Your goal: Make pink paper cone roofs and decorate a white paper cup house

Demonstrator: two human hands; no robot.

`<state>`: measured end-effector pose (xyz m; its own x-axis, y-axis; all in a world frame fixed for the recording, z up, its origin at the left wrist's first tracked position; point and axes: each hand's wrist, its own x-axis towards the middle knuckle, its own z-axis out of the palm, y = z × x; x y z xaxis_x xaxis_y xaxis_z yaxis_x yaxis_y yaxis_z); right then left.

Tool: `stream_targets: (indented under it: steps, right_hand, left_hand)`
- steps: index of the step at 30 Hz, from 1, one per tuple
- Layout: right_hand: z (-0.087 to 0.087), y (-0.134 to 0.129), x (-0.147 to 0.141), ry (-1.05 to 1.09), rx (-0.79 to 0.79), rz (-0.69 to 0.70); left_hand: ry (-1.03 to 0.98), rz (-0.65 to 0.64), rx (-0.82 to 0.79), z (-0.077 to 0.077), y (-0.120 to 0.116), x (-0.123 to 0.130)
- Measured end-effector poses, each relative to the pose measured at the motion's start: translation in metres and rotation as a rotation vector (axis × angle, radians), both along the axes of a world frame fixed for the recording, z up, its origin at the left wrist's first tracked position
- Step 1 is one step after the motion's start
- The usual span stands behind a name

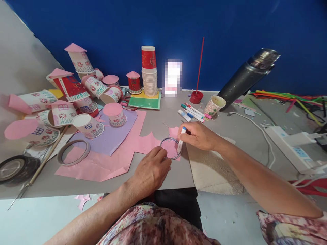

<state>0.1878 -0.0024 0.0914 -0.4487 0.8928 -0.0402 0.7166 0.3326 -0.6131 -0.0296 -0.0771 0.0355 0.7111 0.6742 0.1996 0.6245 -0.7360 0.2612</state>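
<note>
A white marker (181, 141) with a blue end is pinched in my right hand (200, 135), its lower end down at the right rim of a thin round ring (169, 138). That ring lies flat on pink paper (170, 147), which shows through its middle. My left hand (152, 168) rests at the ring's lower left, fingers curled against its edge; the fingertips are partly hidden. A scalloped strip of pink paper (146, 143) runs leftward from the ring. Beyond my right hand lie several markers (192, 112) beside a patterned paper cup (215, 104).
Decorated paper cups with pink roofs (95, 86) crowd the left. Stacked cups (149, 81) stand at the back. A grey tape ring (73, 152), black tape roll (19, 168) and scissors (21, 192) lie left. A dark thermos (246, 80) leans right, near a power strip (288, 146).
</note>
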Motion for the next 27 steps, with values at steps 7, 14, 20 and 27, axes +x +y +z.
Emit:
stream_targets:
  steps: [7, 14, 20, 27]
  right_hand:
    - [-0.006, 0.003, 0.002, 0.067, -0.026, 0.036]
    - [-0.012, 0.001, -0.003, 0.206, -0.082, 0.055]
    - [-0.027, 0.003, -0.009, 0.336, -0.09, 0.015]
    - [-0.035, 0.0, -0.015, 0.443, -0.035, -0.094]
  left_hand:
    - [0.066, 0.105, 0.057, 0.009, -0.005, 0.002]
    - [0.073, 0.113, 0.055, 0.009, -0.006, 0.002]
    - [0.058, 0.11, 0.051, 0.01, -0.006, 0.002]
    - [0.04, 0.1, 0.012, 0.007, -0.005, -0.001]
